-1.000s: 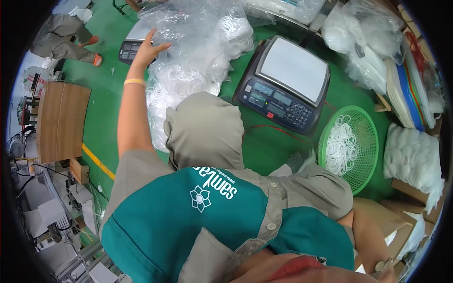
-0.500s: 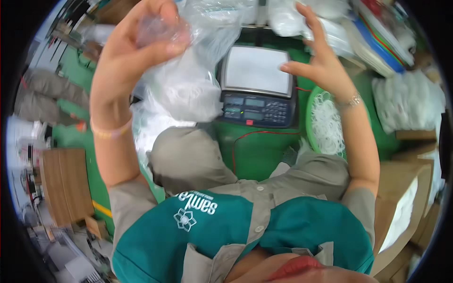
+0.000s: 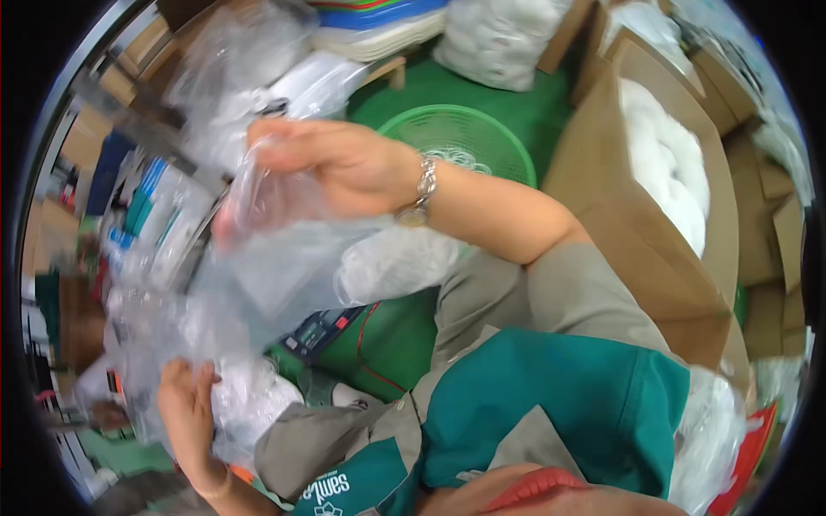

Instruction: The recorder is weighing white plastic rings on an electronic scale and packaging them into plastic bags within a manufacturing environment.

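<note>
My right hand [image 3: 344, 163], wearing a metal bracelet, is closed on the gathered top of a clear plastic bag [image 3: 297, 267]. White contents [image 3: 400, 262] bulge at the bag's lower end, hanging over my lap; they resemble the white loops in the basket. At the lower left my left hand [image 3: 188, 413] has its fingers apart, beside clear plastic bags [image 3: 249, 400] of white goods. Whether it touches the plastic is hard to tell. Beneath the held bag a dark digital scale [image 3: 317, 334] shows only its front edge; the rest is hidden.
A green mesh basket [image 3: 516, 150] of white loops stands beyond my right forearm. To the right is a large cardboard box [image 3: 594, 172] with white goods inside. A filled plastic sack [image 3: 503, 43] stands at the back. A red cable [image 3: 368, 353] crosses the green floor.
The view has swung to the right. The bag's top, formerly in my raised left hand, is now in my right hand. My left hand has let go and come down lower left.
</note>
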The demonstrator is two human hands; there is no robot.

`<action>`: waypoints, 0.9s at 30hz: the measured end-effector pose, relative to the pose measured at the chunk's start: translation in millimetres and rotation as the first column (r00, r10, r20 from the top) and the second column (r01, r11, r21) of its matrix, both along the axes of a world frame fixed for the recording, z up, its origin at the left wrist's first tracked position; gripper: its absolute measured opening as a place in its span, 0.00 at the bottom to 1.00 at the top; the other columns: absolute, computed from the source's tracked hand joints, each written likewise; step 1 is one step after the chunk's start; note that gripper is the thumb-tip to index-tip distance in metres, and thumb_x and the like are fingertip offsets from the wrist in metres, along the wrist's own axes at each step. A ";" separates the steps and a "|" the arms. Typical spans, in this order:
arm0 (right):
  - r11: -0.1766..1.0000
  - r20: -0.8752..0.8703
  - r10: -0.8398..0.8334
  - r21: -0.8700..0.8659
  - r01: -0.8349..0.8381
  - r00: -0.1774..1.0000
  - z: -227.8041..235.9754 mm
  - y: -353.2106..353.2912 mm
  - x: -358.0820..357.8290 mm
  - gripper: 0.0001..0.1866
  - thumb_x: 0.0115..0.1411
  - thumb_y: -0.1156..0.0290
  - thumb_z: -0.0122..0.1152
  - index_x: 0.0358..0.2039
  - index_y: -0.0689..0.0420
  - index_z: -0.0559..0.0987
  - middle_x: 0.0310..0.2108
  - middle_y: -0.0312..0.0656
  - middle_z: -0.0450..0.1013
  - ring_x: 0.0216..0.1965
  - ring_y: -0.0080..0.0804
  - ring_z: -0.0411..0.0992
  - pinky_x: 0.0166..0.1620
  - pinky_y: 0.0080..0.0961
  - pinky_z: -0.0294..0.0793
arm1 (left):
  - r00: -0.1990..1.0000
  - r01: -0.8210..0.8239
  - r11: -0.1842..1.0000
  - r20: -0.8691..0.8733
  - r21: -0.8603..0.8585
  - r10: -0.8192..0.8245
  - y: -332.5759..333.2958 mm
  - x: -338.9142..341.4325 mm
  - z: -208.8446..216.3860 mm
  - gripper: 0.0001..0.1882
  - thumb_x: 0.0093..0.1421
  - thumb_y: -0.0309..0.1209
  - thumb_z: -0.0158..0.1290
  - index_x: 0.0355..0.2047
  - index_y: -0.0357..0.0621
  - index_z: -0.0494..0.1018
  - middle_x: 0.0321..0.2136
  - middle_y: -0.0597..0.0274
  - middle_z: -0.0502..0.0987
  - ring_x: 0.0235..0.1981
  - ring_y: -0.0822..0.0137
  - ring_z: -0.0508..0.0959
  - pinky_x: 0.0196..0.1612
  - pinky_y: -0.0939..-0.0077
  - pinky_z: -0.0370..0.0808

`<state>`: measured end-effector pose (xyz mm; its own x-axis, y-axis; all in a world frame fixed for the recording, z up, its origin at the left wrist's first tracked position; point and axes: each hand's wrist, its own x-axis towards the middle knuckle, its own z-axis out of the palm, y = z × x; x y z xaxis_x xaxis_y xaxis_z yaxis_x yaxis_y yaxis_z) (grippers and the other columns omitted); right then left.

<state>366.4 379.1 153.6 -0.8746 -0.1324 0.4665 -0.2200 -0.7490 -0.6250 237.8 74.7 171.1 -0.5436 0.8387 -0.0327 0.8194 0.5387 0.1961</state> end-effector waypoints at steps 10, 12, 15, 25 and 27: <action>0.858 0.040 -0.320 0.437 0.271 0.947 -19.2 -28.3 -18.8 0.07 0.53 0.67 0.48 0.22 0.56 0.67 0.14 0.32 0.58 0.17 0.21 0.57 0.23 0.21 0.61 | -0.156 -0.060 0.409 0.396 0.911 -0.905 74.4 9.7 -6.4 0.28 0.62 0.42 0.36 0.57 0.35 0.51 0.37 0.64 0.64 0.38 0.67 0.63 0.60 0.56 0.42; 0.595 -0.298 -0.516 0.549 0.586 0.803 -11.5 -29.3 -6.7 0.06 0.51 0.68 0.50 0.22 0.56 0.70 0.19 0.35 0.64 0.23 0.25 0.62 0.28 0.23 0.63 | 0.222 -0.236 0.608 0.651 0.758 -0.726 76.2 25.8 -10.7 0.28 0.58 0.30 0.44 0.57 0.35 0.52 0.25 0.71 0.57 0.26 0.75 0.57 0.50 0.71 0.59; 0.032 -0.903 -0.323 0.288 0.957 0.283 -0.7 -53.4 13.5 0.04 0.47 0.66 0.55 0.24 0.50 0.73 0.40 0.34 0.68 0.39 0.32 0.64 0.45 0.35 0.57 | 0.568 -0.235 0.777 0.731 0.585 -0.378 65.1 28.1 -33.3 0.39 0.38 0.32 0.62 0.51 0.32 0.60 0.40 0.61 0.68 0.36 0.74 0.68 0.39 0.80 0.66; 0.611 -0.131 -0.127 0.770 0.182 0.983 -25.3 -41.1 -3.3 0.14 0.58 0.62 0.48 0.27 0.62 0.71 0.24 0.39 0.71 0.28 0.25 0.71 0.32 0.23 0.69 | 0.213 -0.319 0.752 0.817 0.577 -0.536 74.9 58.9 -26.4 0.20 0.46 0.37 0.60 0.28 0.44 0.59 0.27 0.62 0.65 0.20 0.76 0.67 0.16 0.87 0.65; 0.379 -0.425 -0.351 0.751 0.541 0.835 -28.5 -45.7 -10.7 0.12 0.54 0.66 0.51 0.23 0.62 0.72 0.22 0.38 0.70 0.27 0.26 0.69 0.32 0.25 0.68 | 0.184 -0.341 0.782 0.853 0.521 -0.488 74.5 51.7 -27.6 0.16 0.53 0.38 0.53 0.33 0.46 0.58 0.32 0.66 0.64 0.28 0.77 0.67 0.25 0.82 0.69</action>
